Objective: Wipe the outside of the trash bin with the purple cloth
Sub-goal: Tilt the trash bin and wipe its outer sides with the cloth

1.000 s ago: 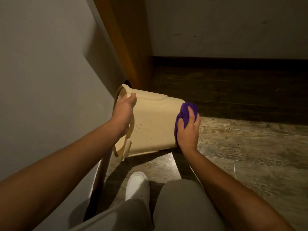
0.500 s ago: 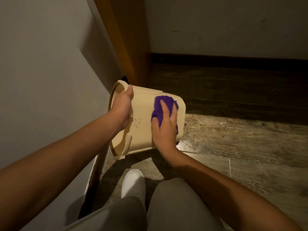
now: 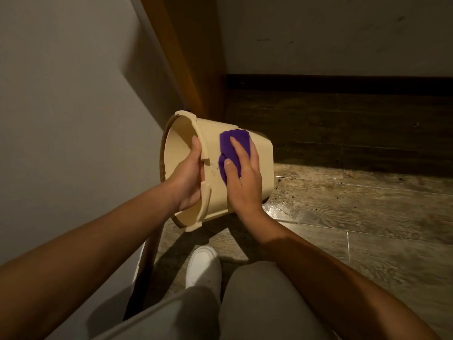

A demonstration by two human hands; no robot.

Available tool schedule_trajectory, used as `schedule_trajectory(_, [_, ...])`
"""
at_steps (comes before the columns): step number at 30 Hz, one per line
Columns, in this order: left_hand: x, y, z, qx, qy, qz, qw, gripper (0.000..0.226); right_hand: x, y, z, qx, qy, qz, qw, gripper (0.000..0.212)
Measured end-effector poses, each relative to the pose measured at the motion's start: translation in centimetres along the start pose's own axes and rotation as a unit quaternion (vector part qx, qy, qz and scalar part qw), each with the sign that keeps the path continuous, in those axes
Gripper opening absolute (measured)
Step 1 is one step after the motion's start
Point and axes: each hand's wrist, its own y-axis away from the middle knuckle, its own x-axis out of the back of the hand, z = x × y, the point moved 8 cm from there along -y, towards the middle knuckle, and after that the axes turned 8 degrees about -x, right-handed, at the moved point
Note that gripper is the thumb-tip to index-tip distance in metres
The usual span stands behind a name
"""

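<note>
Trash bin [image 3: 259, 168], cream plastic, lies tipped on its side above the wood floor [image 3: 355, 204], its open mouth turned left toward the pale wall [image 3: 61, 106] and its base toward the right. An orange wooden post [image 3: 193, 57] stands just behind the rim. Open floor stretches to the right and back to the dark baseboard [image 3: 343, 82]. The left hand [image 3: 188, 180] is closed on the rim, thumb inside. The right hand [image 3: 245, 177] presses the purple cloth [image 3: 232, 148] flat against the bin's outer side, near the rim. A white shoe [image 3: 203, 266] rests on the floor below.
</note>
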Motion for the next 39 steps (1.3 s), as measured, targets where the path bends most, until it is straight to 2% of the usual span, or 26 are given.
schedule_trajectory(2, [0.2, -0.4, 0.5, 0.000, 0.027, 0.020, 0.999, 0.072, -1.2, 0.8, -1.6, 0.039, -0.014, -0.034, 0.999, 0.049])
schedule_trajectory(5, [0.4, -0.3, 0.7, 0.009, 0.060, 0.021, 0.998, 0.081, -2.4, 1.7, -2.6, 0.029, -0.036, -0.062, 0.997, 0.050])
schedule_trajectory(8, [-0.1, -0.1, 0.9, 0.013, 0.087, -0.005, 0.996, 0.091, -2.4, 1.5, -2.8, 0.032, -0.017, -0.052, 0.998, 0.048])
schedule_trajectory(13, [-0.6, -0.1, 1.5, 0.011, 0.092, -0.041, 0.995, 0.093, -2.6, 0.0, -2.3, 0.033, 0.027, -0.031, 0.999, 0.048])
schedule_trajectory(17, [-0.3, -0.2, 1.5, 0.023, 0.064, -0.040, 0.997, 0.083, -2.3, -1.2, -1.0, 0.021, 0.082, 0.016, 0.996, 0.047])
schedule_trajectory(20, [0.5, -0.2, 1.3, 0.020, 0.049, 0.005, 0.999, 0.061, -1.6, -2.3, 0.8, -0.019, 0.099, 0.046, 0.994, 0.046])
schedule_trajectory(22, [1.1, -0.3, 1.4, 0.014, 0.035, 0.027, 0.999, 0.055, -1.3, -3.0, 1.7, -0.037, 0.100, 0.052, 0.993, 0.046])
schedule_trajectory(31, [1.5, 0.1, 0.8, 0.007, -0.013, 0.038, 0.999, 0.057, 1.3, -3.2, 7.3, -0.105, 0.120, 0.061, 0.985, 0.049])
schedule_trajectory(35, [0.8, -0.2, 0.9, 0.003, -0.089, 0.036, 0.995, 0.059, 2.6, -2.6, 8.4, -0.103, 0.132, 0.045, 0.985, 0.051])
schedule_trajectory(39, [0.8, -0.6, 2.5, 0.011, -0.131, 0.021, 0.991, 0.059, 4.7, -1.8, 8.0, -0.095, 0.107, 0.073, 0.987, 0.046])
